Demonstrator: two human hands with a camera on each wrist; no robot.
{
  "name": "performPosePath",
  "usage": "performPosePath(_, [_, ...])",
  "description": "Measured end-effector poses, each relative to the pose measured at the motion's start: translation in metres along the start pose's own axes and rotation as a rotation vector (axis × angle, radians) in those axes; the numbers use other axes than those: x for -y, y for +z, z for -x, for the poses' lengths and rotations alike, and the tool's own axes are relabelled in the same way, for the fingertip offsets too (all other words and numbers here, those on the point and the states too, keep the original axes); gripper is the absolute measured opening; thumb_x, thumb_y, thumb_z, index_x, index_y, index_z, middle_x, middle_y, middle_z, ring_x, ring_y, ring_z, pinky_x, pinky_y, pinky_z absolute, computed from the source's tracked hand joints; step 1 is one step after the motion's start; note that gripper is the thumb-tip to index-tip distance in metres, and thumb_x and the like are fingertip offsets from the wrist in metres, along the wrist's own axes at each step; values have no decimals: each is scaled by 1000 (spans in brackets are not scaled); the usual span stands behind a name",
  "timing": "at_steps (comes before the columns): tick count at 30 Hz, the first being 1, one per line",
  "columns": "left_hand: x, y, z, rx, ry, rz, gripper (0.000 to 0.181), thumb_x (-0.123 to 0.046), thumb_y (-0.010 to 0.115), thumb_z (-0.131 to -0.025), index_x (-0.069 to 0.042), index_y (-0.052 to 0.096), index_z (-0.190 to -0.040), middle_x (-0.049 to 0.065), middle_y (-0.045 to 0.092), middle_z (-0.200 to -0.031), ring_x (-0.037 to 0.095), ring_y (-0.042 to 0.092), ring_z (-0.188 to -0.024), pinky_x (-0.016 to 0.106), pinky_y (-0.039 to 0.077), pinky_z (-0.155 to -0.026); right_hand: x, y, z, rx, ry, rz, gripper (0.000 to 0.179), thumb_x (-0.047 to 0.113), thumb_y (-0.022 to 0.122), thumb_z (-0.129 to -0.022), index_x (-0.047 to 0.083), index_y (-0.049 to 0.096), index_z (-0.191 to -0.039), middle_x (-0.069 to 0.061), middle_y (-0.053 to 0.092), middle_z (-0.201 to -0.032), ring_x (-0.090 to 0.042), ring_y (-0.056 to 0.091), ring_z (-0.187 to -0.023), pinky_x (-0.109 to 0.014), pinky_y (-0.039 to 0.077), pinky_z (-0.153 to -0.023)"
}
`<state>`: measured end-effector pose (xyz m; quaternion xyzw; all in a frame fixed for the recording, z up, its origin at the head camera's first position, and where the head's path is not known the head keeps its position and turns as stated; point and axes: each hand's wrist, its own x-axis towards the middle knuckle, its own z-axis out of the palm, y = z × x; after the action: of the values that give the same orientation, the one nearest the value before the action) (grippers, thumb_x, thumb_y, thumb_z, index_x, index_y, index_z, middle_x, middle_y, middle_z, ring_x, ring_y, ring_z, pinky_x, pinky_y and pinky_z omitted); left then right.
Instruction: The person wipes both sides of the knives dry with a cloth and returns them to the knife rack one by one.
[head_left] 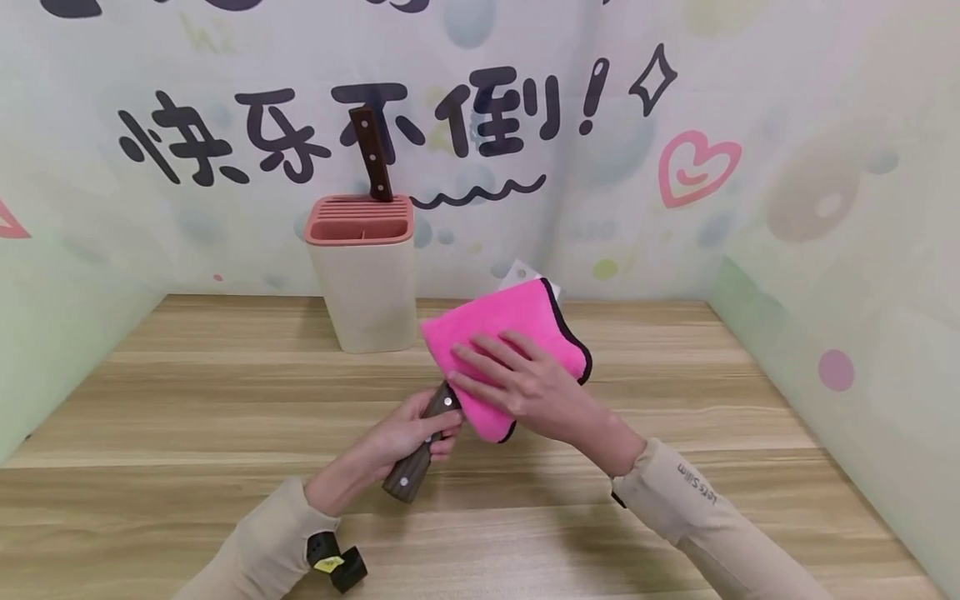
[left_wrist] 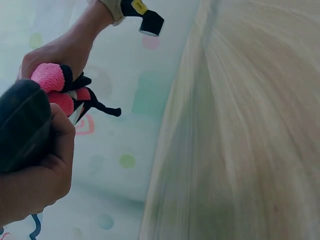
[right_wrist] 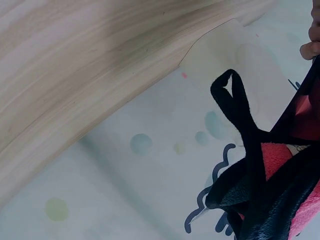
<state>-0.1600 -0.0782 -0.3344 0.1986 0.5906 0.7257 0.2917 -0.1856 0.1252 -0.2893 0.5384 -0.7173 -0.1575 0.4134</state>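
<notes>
My left hand [head_left: 416, 433] grips the dark wooden handle [head_left: 408, 475] of a cleaver, held above the table. A bright pink cloth [head_left: 517, 308] with black edging is folded over the blade. Past the cloth's far edge, a corner of the blade [head_left: 521, 272] with a hole shows. My right hand [head_left: 528, 392] holds the cloth against the blade, its fingers laid across the top; the thumb is hidden underneath. A sliver of blade [left_wrist: 77, 114] appears between the cloth folds in the left wrist view. The right wrist view shows the cloth's black edging and hanging loop [right_wrist: 232, 97].
A white knife block [head_left: 367, 296] with a pink slotted top stands at the back left of the wooden table [head_left: 225, 400]. A brown-handled knife [head_left: 372, 154] is upright in it. Printed walls [head_left: 637, 217] enclose the back and sides.
</notes>
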Motion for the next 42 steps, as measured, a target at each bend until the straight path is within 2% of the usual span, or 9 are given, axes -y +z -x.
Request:
performPosePath(4, [3, 1, 0, -49, 19, -97, 8, -5, 42, -91, -1, 38, -97, -1, 38, -63, 3, 37, -47, 17, 35, -45, 1, -3, -1, 59, -11, -9, 43, 8, 59, -81, 18, 54, -123, -7, 48, -129, -23, 45, -117, -38, 37, -97])
performPosePath(7, [5, 1, -1, -71, 35, -144, 10, -5, 45, -90, 1, 40, -97, 0, 39, -62, 3, 37, -45, 17, 35, -44, 1, -4, -1, 98, 1, -15, 47, 9, 64, -78, 18, 53, -123, -6, 48, -129, -22, 45, -117, -38, 37, -98])
performPosePath(12, [6, 1, -1, -84, 48, -182, 14, -7, 48, -91, 3, 41, -96, 0, 39, -62, 3, 37, -45, 16, 34, -43, 0, -2, 2, 129, 32, -51, 49, 7, 65, -77, 17, 53, -124, -5, 49, -129, -22, 45, -118, -38, 37, -98])
performPosePath(21, [5, 0, 0, -106, 28, -224, 19, -13, 51, -90, 3, 42, -96, 0, 41, -61, 4, 39, -45, 17, 36, -43, -6, 3, 5, 185, 82, -69, 51, 6, 67, -76, 17, 54, -124, -7, 47, -130, -24, 44, -119, -38, 38, -95])
performPosePath(32, [6, -1, 3, -104, 18, -251, 22, -13, 53, -89, 4, 42, -96, -2, 40, -56, 4, 39, -43, 17, 36, -40, -19, 10, 13, 211, 213, -99, 55, 1, 68, -74, 17, 53, -124, -10, 50, -128, -27, 46, -116, -38, 41, -93])
performPosePath(42, [5, 1, 6, -138, 6, -316, 21, -14, 56, -88, 3, 44, -91, -2, 43, -55, 5, 40, -42, 18, 36, -39, -33, 13, 19, 248, 343, -117, 62, -5, 69, -70, 14, 51, -126, -14, 50, -126, -29, 47, -114, -40, 44, -88])
